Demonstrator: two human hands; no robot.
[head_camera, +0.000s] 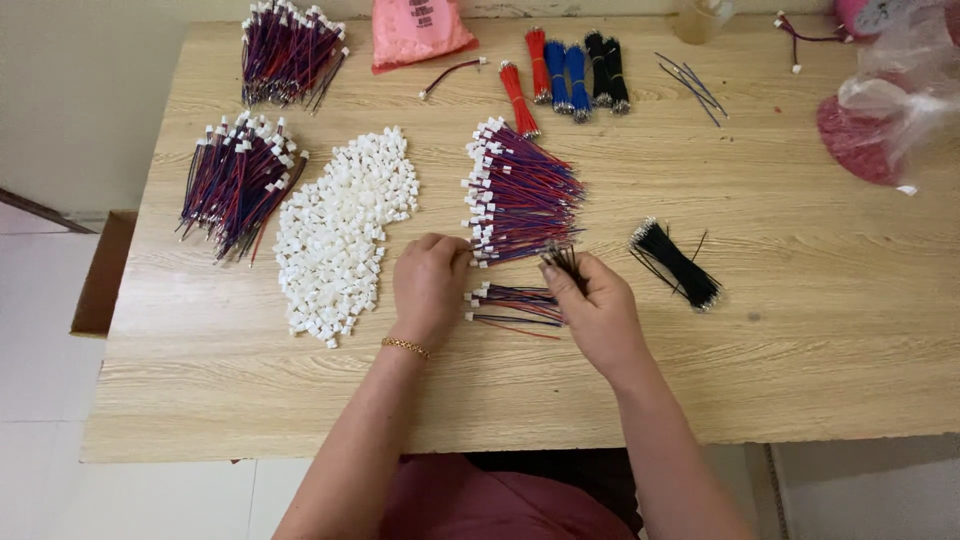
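I am seeing the right hand (600, 315) pinching a small bunch of thin black wires (563, 262) between thumb and fingers, just above the pale wooden table (800, 330). The left hand (428, 285) is curling closed beside the fanned pile of red and blue wires with white plugs (520, 195); its contents are hiding from me.

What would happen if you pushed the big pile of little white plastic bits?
The pile of white connector housings would probably scatter, since the pieces lie loose. Each looks tiny and light, so likely easy to slide across the smooth wooden table.
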